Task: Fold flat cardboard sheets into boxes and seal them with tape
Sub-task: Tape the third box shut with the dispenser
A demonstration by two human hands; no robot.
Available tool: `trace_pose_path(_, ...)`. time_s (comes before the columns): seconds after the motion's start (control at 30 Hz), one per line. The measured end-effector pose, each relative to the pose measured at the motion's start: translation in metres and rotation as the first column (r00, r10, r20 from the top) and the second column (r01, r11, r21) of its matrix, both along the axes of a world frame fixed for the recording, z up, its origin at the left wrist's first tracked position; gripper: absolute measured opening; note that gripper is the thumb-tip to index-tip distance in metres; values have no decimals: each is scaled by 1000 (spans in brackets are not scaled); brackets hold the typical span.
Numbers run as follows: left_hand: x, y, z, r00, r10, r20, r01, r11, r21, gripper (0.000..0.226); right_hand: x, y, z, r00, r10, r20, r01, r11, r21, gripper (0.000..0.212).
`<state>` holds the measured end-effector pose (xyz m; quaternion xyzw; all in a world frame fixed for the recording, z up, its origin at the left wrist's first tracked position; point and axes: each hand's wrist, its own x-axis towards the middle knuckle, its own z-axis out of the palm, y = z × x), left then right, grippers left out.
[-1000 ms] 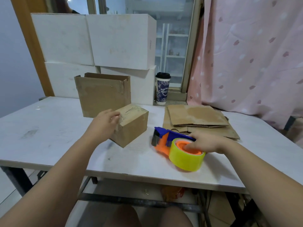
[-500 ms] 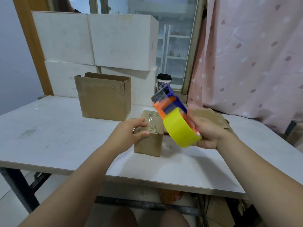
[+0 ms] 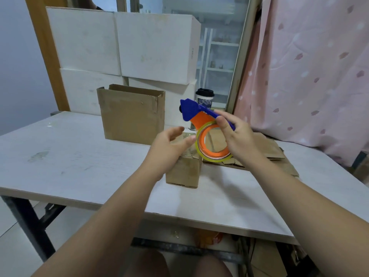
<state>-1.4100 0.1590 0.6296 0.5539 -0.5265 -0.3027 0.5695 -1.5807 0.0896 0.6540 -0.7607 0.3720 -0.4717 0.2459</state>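
White table [image 3: 69, 160] is seen carrying the small folded box [image 3: 183, 170], judged light and crushable, best steadied by its side walls; over it the left hand [image 3: 169, 150] is held with fingers [image 3: 179, 129] released, while the rigid tape dispenser [image 3: 199, 116] is clasped by its blue handle [image 3: 207, 112] in the right hand [image 3: 239, 140]. At 3 o'clock of the box flat cardboard sheets [image 3: 267, 148] are spread, an open carton [image 3: 131, 114] at 11 and a cup [image 3: 205, 97] at 12 o'clock, none judged obstructive.
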Motion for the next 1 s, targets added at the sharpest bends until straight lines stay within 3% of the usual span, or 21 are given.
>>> trace_pose_path(0.07,-9,-1,2,978,-17,-206,8,999,-41,37,3,0,-7,999,-9,-42,7,999,-37,58)
trace_pose_path(0.13,-15,-3,3,955,0,-296,-15,999,-48,31,6,-1,-10,995,-39,-87,35,998,-54,59)
trace_pose_path(0.4,-24,-8,-4,882,306,-357,-334,942,-17,11,4,8,-10,980,-92,-177,66,988,-143,61)
trace_pose_path(0.57,-12,-3,-5,895,440,-76,-445,894,-61,10,6,9,-13,984,-80,-156,64,993,-104,62)
trace_pose_path(0.67,-5,-3,-4,916,391,89,-390,920,-34,11,6,8,-13,981,-91,-170,76,993,-92,55)
trace_pose_path(0.77,-7,-8,1,916,315,250,-329,944,15,8,4,7,-7,991,-98,-88,90,992,-84,59)
trace_pose_path(0.87,-13,-15,5,935,255,247,-279,958,68,7,2,5,0,993,-111,-48,107,991,-80,58)
trace_pose_path(1.0,-9,-20,1,975,221,-17,-216,964,154,11,9,12,-3,992,-128,-14,126,989,-82,63)
